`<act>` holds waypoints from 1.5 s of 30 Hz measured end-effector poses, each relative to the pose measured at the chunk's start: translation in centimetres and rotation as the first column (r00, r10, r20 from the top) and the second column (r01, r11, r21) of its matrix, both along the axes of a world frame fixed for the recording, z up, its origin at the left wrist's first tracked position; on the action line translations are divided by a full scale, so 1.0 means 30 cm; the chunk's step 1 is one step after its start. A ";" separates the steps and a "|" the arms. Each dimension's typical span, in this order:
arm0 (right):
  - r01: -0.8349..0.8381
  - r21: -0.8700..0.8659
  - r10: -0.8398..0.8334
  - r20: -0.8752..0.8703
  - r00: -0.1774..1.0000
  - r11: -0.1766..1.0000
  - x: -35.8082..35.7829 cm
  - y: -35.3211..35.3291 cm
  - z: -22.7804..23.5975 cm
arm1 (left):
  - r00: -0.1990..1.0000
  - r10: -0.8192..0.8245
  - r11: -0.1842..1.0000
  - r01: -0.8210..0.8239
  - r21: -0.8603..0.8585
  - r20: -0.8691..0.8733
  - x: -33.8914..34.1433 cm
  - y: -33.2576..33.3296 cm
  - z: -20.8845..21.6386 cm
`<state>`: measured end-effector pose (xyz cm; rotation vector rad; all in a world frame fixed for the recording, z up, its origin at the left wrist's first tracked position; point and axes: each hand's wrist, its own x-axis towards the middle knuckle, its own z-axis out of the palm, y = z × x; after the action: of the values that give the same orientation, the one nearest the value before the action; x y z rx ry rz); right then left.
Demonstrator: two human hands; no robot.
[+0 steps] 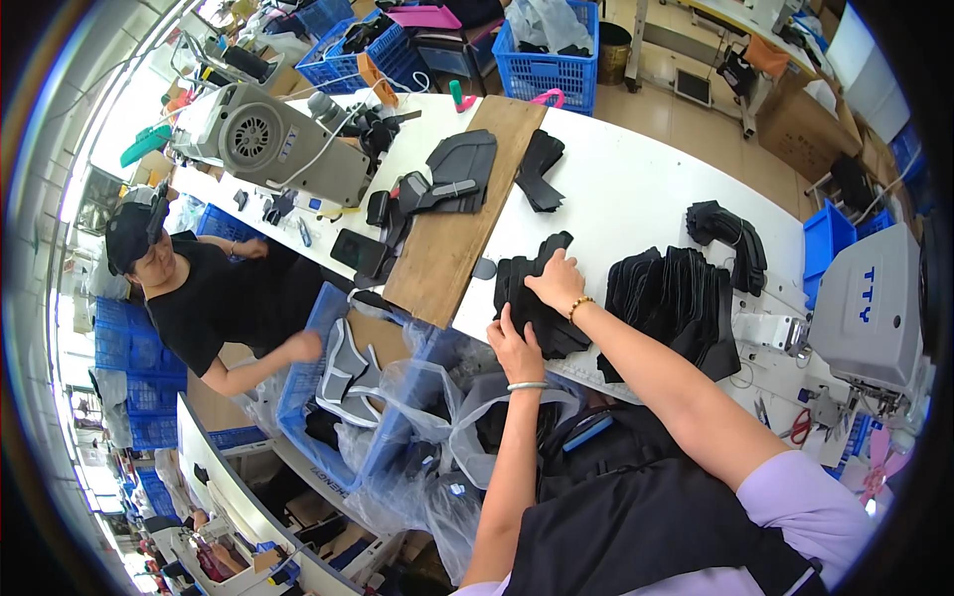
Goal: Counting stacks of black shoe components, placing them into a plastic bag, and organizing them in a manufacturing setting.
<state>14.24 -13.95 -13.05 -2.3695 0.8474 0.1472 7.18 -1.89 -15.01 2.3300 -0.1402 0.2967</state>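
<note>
A stack of black cut fabric pieces (537, 320) lies on the white table (616, 159), near its front edge. From above, my right hand (558, 282) grips the stack's upper part with thumb and fingers. My left hand (518, 350) holds its near left edge, the fingertips on the side of the pieces. Just right of it, a larger fanned pile of black pieces (666, 308) reaches the table edge. Farther back sits a tied bundle of black strips (730, 243). Another small stack of black pieces (540, 171) lies beyond my hands, beside a wooden board (467, 214).
Grey sewing machine heads stand at right (870, 308) and far left (258, 139). Red-handled scissors (801, 427) lie by the right one. Below the table edge, a blue crate (298, 397) holds grey pieces and plastic bags. A co-worker (238, 288) sits at left.
</note>
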 end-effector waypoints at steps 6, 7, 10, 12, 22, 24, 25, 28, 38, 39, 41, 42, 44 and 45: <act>-0.003 0.214 -0.029 0.145 0.989 0.977 -0.003 -0.050 -0.076 | 0.997 -0.010 1.000 0.009 -0.005 -0.079 -0.008 -0.016 0.017; -0.030 0.342 -0.037 0.188 0.981 0.939 -0.009 -0.077 -0.073 | 1.000 0.017 0.996 -0.016 0.088 -0.007 -0.014 -0.019 0.022; 0.010 0.503 -0.164 0.262 0.951 0.864 -0.023 -0.121 -0.082 | 0.996 0.028 0.976 -0.045 0.211 0.083 -0.023 -0.039 0.044; 0.001 0.709 -0.220 0.218 0.951 0.706 -0.041 -0.137 -0.039 | 0.994 0.032 0.966 -0.056 0.252 0.101 -0.025 -0.029 0.040; -0.093 0.049 0.078 0.252 0.964 0.994 -0.147 -0.043 -0.052 | 0.999 0.045 0.999 -0.045 0.008 -0.013 -0.002 -0.026 -0.003; -0.073 0.090 0.059 0.153 0.986 0.993 -0.143 -0.047 -0.043 | 0.998 0.055 0.998 -0.055 -0.024 -0.007 0.000 -0.022 -0.002; -0.053 0.131 0.047 0.046 0.998 0.990 -0.135 -0.039 -0.026 | 0.998 0.057 0.998 -0.058 -0.022 -0.009 0.002 -0.015 -0.004; 0.020 0.183 -0.010 -0.056 0.998 0.983 -0.089 -0.066 -0.008 | 0.997 0.051 0.999 -0.050 0.008 -0.053 0.013 -0.009 -0.003; -0.342 -0.009 0.340 -0.073 0.938 0.940 -0.141 -0.128 0.032 | 0.988 0.089 0.996 -0.089 0.006 -0.125 0.025 -0.015 -0.008; -0.284 0.059 0.288 -0.087 0.954 0.957 -0.163 -0.089 0.031 | 0.983 0.119 0.992 -0.124 -0.025 -0.138 0.026 -0.003 -0.015; -0.286 -0.002 0.285 -0.066 0.956 0.958 -0.198 -0.034 0.019 | 0.979 0.140 0.987 -0.150 -0.059 -0.149 0.030 -0.007 -0.025; -0.281 -0.082 0.278 -0.038 0.960 0.956 -0.204 -0.005 0.014 | 0.979 0.141 0.989 -0.147 -0.032 -0.149 0.032 -0.011 -0.030; -0.201 -0.014 0.199 -0.073 0.977 0.980 -0.191 -0.002 0.012 | 0.979 0.139 0.990 -0.141 -0.003 -0.146 0.043 -0.016 -0.039; -0.122 0.051 0.127 -0.115 0.985 0.991 -0.180 0.002 0.019 | 0.974 0.138 0.990 -0.133 0.039 -0.179 0.054 -0.012 -0.046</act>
<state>8.82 -13.88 -12.48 -2.3919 0.7417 0.3562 8.81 -2.25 -16.38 2.3837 0.1059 0.1495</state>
